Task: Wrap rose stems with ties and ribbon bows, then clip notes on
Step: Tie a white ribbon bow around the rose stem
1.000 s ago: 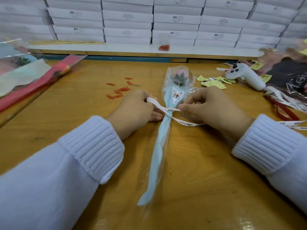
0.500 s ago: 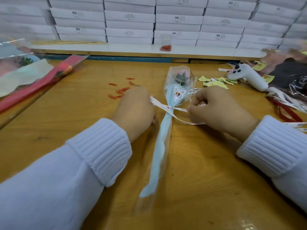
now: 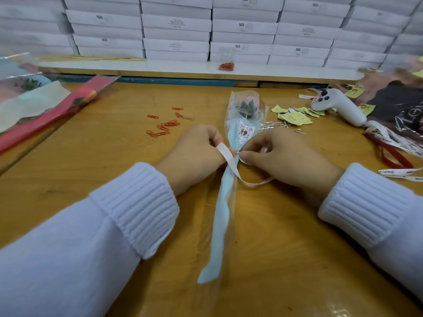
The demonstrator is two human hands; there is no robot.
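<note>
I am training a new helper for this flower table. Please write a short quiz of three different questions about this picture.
1. True or false: the white ribbon is around the rose wrapped in pale blue paper and clear film.
2. Which lie left of the rose: A) orange paper clips, B) yellow paper notes?
3. Fill in: the left hand and right hand both pinch the ____.

Key: 1 true; 2 A; 3 ribbon.
</note>
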